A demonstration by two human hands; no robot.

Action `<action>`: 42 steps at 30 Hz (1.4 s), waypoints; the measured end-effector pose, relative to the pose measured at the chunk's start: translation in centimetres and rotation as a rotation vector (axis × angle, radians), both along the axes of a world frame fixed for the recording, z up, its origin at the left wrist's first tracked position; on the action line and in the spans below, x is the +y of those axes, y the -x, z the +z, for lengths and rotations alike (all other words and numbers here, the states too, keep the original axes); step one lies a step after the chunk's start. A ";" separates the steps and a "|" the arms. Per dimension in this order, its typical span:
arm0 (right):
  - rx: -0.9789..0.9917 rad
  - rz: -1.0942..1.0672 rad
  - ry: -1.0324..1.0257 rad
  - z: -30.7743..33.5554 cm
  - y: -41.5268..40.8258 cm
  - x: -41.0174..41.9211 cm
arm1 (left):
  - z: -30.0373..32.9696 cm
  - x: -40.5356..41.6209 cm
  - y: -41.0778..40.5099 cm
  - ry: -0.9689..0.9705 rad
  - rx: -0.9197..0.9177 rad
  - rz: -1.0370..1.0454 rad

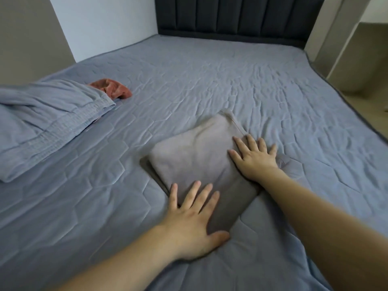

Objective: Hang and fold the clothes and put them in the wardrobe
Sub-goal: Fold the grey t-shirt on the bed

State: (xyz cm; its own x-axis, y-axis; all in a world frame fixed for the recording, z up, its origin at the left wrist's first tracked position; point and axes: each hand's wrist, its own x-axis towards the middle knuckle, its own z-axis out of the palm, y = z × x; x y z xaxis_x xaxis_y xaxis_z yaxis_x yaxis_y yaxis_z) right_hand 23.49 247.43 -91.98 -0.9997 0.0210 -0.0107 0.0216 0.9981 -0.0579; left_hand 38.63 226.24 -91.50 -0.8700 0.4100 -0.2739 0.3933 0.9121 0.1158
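Note:
A folded grey garment lies flat on the blue quilted bed, near its middle. My left hand presses on the garment's near edge with straight, spread fingers. My right hand lies flat on its right side, fingers spread, palm partly on the bed cover. Neither hand holds anything. At the left, a rust-red piece of clothing peeks out from behind a blue folded blanket.
A dark padded headboard stands at the far end. A white wall borders the bed on the far left. The bed's right edge drops to a pale floor beside beige furniture.

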 end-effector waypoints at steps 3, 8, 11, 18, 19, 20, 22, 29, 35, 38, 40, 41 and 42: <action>-0.050 -0.070 0.063 1.0 0.5 0.3 | 0.9 -0.4 -0.8 -0.052 -0.127 0.191; -0.074 -0.184 0.185 4.2 1.6 1.6 | 3.2 0.7 -1.2 -1.140 -0.216 1.197; -0.104 -0.168 0.178 5.4 1.4 1.6 | 3.9 0.9 -1.4 -1.320 -0.458 1.203; -0.370 -0.199 0.010 7.8 -0.8 2.9 | 4.0 -2.3 -1.9 -1.065 -0.573 1.148; -0.363 -0.216 0.023 7.9 -1.1 3.4 | 4.4 -3.1 -1.8 -1.014 -0.647 1.117; -0.341 -0.213 0.044 7.8 -1.3 3.7 | 4.8 -3.8 -1.4 -0.970 -0.687 1.091; -0.296 -0.201 0.106 7.2 -1.2 3.8 | 5.5 -4.6 0.6 -0.991 -0.603 1.097; -0.175 -0.359 0.748 6.7 3.4 1.9 | 3.3 -4.3 11.3 -1.196 -0.125 1.290; -0.229 -0.398 0.928 5.3 8.1 -0.7 | 0.4 -6.0 14.9 -1.019 0.092 1.519; -0.295 -0.434 1.070 6.3 9.1 -1.8 | 0.1 -7.3 15.9 -1.203 -0.099 1.495; -0.293 -0.440 1.147 8.7 8.9 -2.7 | 2.0 -7.9 15.9 -1.249 -0.270 1.470; -0.266 -0.424 1.179 10.6 8.9 -3.4 | 3.7 -8.4 15.5 -1.255 -0.306 1.471; -0.233 -0.404 1.219 12.9 8.8 -4.0 | 5.9 -9.0 15.0 -1.229 -0.307 1.457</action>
State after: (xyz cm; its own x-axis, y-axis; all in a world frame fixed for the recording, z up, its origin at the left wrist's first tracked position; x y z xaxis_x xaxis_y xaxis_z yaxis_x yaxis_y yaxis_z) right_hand 14.68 243.44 -79.04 -0.8973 0.1716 -0.4068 0.4378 0.2275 -0.8698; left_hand 23.61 217.26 -85.58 -0.6532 -0.4178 -0.6315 -0.6343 -0.1534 0.7577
